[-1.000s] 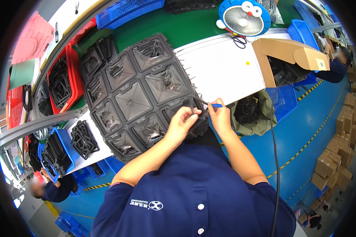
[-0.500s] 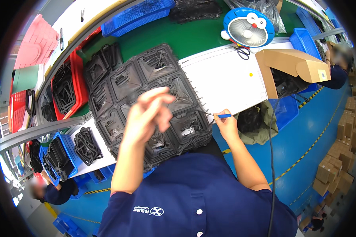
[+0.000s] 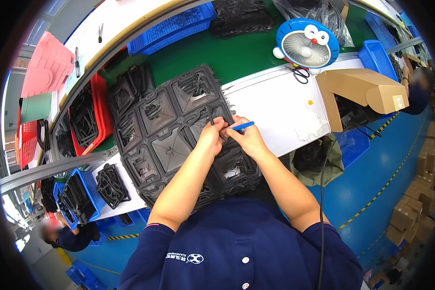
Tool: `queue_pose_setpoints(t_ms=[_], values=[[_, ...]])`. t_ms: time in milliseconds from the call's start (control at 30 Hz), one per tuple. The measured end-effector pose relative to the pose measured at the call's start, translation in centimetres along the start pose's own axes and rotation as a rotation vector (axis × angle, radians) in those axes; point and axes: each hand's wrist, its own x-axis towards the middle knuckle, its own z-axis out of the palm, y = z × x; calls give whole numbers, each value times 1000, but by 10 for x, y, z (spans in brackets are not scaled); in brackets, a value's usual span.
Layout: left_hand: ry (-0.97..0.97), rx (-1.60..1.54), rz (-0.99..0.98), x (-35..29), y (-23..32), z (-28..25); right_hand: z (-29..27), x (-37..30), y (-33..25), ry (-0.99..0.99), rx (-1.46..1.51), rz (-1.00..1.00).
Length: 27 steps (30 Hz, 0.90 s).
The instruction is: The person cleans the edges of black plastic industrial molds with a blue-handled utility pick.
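A large black moulded tray (image 3: 172, 149) with several square compartments lies in front of me, thin black parts filling many of them. Over its right side my two hands meet, fingertips almost touching. My right hand (image 3: 249, 140) is closed around a slim blue pen-shaped tool (image 3: 242, 125), whose tip is hidden among the fingers. My left hand (image 3: 211, 137) is pinched beside it; a dark bit shows at the fingertips, too small to name.
Left of the tray are a red bin (image 3: 99, 116), a stack of black frames (image 3: 112, 186) and a blue basket (image 3: 88, 186). At the right stand a blue cartoon-shaped fan (image 3: 307, 44), scissors (image 3: 300, 74) and an open cardboard box (image 3: 360, 84). A black cable (image 3: 322, 193) hangs beside my right arm.
My left hand, raised and blurred over the tray before, has come down to the right. My right hand has moved left and up with the blue tool, from the table edge to the left hand.
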Motion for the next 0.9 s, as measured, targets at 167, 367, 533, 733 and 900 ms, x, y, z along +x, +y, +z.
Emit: queue_pose_setpoints(t_ms=[167, 367, 533, 733, 900], values=[[-383, 78, 24, 5, 11, -8, -8, 4, -11, 42, 251, 54], [-266, 293, 120, -3, 16, -4, -18, 25, -24, 88, 350, 218], [-263, 329, 147, -2, 14, -7, -16, 29, -15, 68, 264, 193], [-308, 382, 364, -14, 22, -15, 3, 25, -19, 157, -320, -128], [-572, -369, 428, -94, 106, -35, -34, 33, 13, 323, -609, -5]])
